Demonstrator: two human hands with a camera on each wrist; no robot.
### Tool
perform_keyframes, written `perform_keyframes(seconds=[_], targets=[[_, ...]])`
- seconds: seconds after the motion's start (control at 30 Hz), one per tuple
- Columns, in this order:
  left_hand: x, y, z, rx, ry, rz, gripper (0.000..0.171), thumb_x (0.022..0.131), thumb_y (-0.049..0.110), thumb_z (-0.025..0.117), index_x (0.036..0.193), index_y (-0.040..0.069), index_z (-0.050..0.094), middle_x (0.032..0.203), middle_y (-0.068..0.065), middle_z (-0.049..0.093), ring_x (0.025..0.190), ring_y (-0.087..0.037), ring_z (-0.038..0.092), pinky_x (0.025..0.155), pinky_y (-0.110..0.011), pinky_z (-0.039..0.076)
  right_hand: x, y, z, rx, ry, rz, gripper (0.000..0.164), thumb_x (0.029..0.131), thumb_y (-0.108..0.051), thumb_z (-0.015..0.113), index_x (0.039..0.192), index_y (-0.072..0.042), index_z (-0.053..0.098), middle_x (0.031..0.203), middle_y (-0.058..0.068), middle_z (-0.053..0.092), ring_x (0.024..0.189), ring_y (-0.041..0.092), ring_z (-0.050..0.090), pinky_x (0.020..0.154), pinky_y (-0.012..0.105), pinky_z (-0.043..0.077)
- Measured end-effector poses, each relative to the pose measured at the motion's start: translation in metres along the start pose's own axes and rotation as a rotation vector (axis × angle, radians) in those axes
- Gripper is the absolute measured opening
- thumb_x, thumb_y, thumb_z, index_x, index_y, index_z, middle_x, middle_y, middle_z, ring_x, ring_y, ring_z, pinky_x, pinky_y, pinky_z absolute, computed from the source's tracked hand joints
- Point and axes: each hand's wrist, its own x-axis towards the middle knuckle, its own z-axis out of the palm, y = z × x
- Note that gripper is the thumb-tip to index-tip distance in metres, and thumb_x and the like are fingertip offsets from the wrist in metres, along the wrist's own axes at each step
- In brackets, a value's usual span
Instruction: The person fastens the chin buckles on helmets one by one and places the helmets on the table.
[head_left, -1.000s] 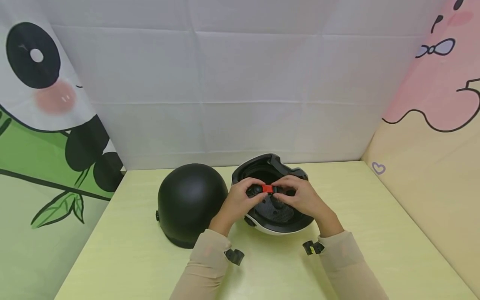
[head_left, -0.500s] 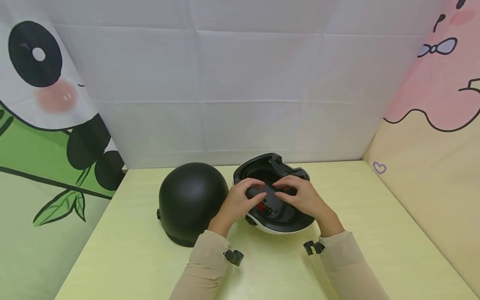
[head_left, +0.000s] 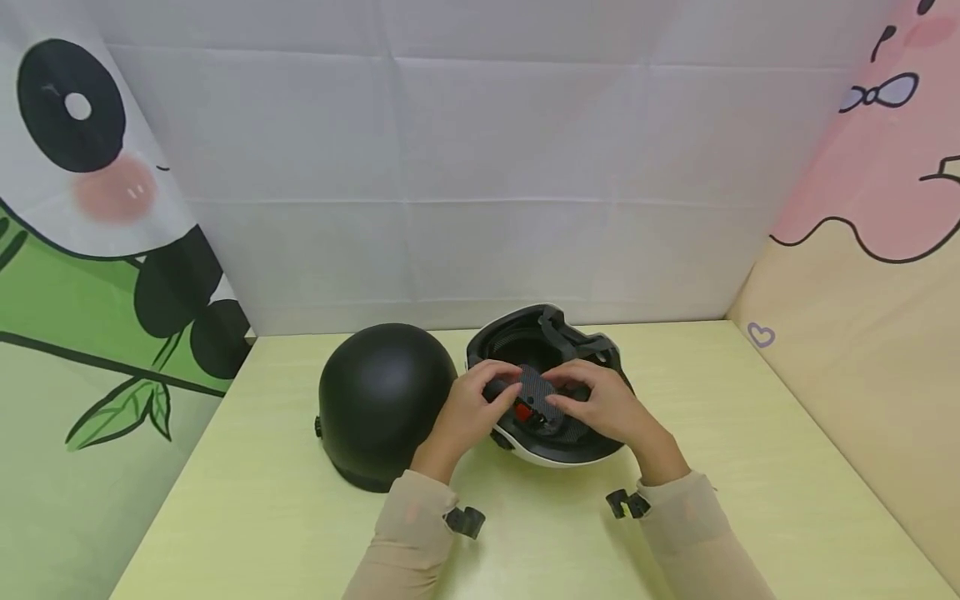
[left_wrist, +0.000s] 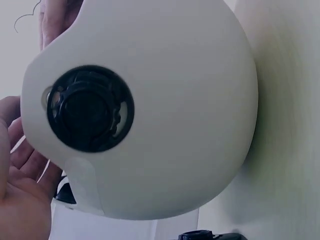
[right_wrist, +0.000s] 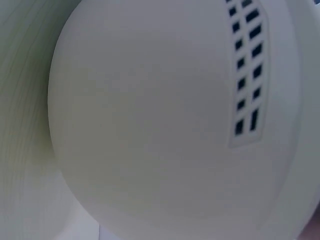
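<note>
A white helmet (head_left: 536, 457) lies upturned on the table, its black padded lining facing up. Inside it rests the strap's red and black buckle (head_left: 522, 412). My left hand (head_left: 474, 408) hovers over the helmet's left side, fingers loosely bent with nothing between them. Over the right side is my right hand (head_left: 600, 402), its thumb and fingers apart and also holding nothing. The left wrist view shows the white shell (left_wrist: 185, 100) with a round black knob (left_wrist: 90, 109) and my left fingers beyond the rim. A vent grille (right_wrist: 248, 75) marks the shell in the right wrist view.
A matte black helmet (head_left: 386, 400) stands dome up just left of the white one, close to my left forearm. The pale yellow table (head_left: 712, 400) meets a white cloth backdrop (head_left: 495, 167) behind the helmets. Printed cloth panels flank both sides.
Both hands held the red buckle between them a second ago and have let go of it. It has dropped into the helmet's lining. The hands have since lowered slightly.
</note>
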Motion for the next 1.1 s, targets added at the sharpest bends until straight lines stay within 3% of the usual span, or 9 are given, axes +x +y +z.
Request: perform_keyframes(seconds=[0.23, 0.43, 0.7, 1.1], targets=[[-0.007, -0.004, -0.003, 0.006, 0.162, 0.091, 0.018, 0.09, 0.002, 0.069, 0.108, 0.002, 0.067, 0.107, -0.007, 0.063, 0.094, -0.02, 0.06, 0.083, -0.036, 0.051, -0.006, -0.006, 0.005, -0.042, -0.021, -0.005, 0.036, 0.088, -0.014, 0.075, 0.122, -0.007, 0.066, 0.113, 0.004, 0.064, 0.101, 0.024, 0.062, 0.083, 0.047, 0.051], [-0.013, -0.011, -0.003, -0.002, 0.246, 0.131, 0.017, 0.088, -0.001, 0.07, 0.105, 0.0, 0.068, 0.109, -0.007, 0.063, 0.09, -0.021, 0.059, 0.077, -0.038, 0.051, -0.007, -0.012, 0.008, -0.033, -0.038, -0.004, 0.04, 0.088, -0.015, 0.075, 0.126, -0.007, 0.064, 0.116, 0.007, 0.063, 0.103, 0.021, 0.061, 0.085, 0.045, 0.051], [-0.017, -0.013, -0.005, -0.006, 0.262, 0.113, 0.013, 0.089, 0.0, 0.069, 0.103, 0.001, 0.068, 0.108, -0.006, 0.062, 0.093, -0.02, 0.059, 0.08, -0.035, 0.05, -0.007, -0.016, 0.013, -0.052, -0.051, -0.045, 0.039, 0.089, -0.017, 0.075, 0.125, -0.008, 0.064, 0.115, 0.004, 0.063, 0.102, 0.019, 0.061, 0.084, 0.044, 0.051], [-0.024, -0.015, -0.005, -0.029, 0.302, 0.076, 0.02, 0.088, -0.001, 0.07, 0.108, 0.001, 0.068, 0.112, -0.01, 0.061, 0.097, -0.024, 0.058, 0.082, -0.044, 0.05, -0.008, -0.022, 0.021, -0.024, -0.092, -0.063, 0.046, 0.089, -0.018, 0.074, 0.131, -0.006, 0.059, 0.12, 0.006, 0.06, 0.103, 0.025, 0.06, 0.083, 0.045, 0.051]])
